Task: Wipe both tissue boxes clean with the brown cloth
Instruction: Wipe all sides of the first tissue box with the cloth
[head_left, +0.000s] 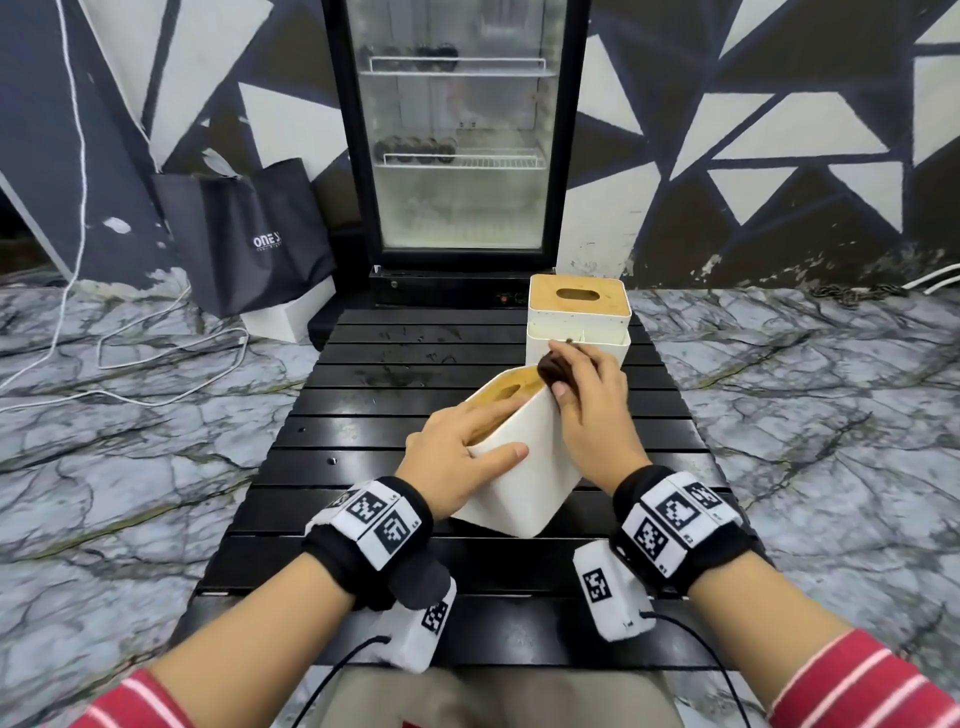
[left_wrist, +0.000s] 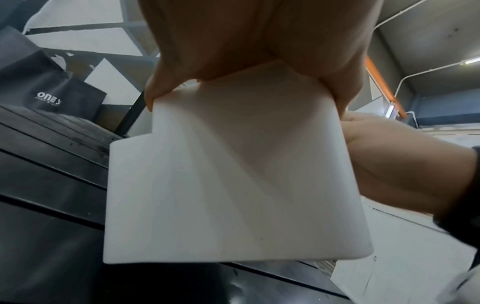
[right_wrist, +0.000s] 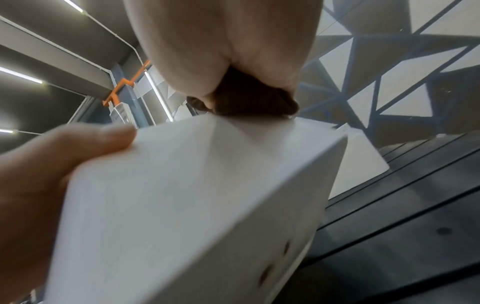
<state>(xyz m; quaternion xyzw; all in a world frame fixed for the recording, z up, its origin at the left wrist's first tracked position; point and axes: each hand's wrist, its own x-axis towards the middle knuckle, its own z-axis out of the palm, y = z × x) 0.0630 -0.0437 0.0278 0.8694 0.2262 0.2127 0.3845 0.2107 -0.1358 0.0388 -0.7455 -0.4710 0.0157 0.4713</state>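
Note:
A white tissue box (head_left: 524, 483) with a wooden slotted lid is tilted on the black slatted table (head_left: 291, 499), its lid facing away and left. My left hand (head_left: 462, 447) grips its upper near corner, fingers across the lid and thumb on the white side (left_wrist: 233, 185). My right hand (head_left: 587, 395) holds the bunched brown cloth (head_left: 556, 370) and presses it on the box's top right edge (right_wrist: 249, 102). The second tissue box (head_left: 577, 317) stands upright just behind, white with a wooden lid.
A glass-door fridge (head_left: 457, 145) stands behind the table. A black shopping bag (head_left: 249, 234) leans at the back left, with white cables (head_left: 156, 358) on the marble floor. The table's left half holds only smudges.

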